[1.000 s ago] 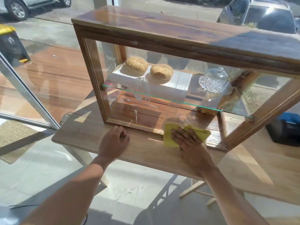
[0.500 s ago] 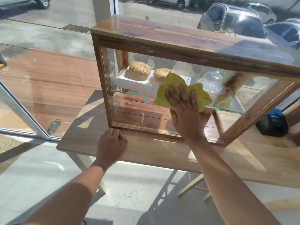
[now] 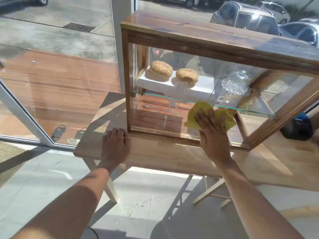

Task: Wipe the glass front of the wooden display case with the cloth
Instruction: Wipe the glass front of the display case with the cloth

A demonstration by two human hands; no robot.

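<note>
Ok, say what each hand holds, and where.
Nothing gripped. Right hand presses the yellow cloth flat against the glass front, fingers across its middle; left hand rests on the table.

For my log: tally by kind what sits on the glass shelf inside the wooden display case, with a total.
Round sesame-crusted bread buns: 2
White rectangular slab under the buns: 1
Clear cut-glass domed dish: 1
Total: 4
</note>
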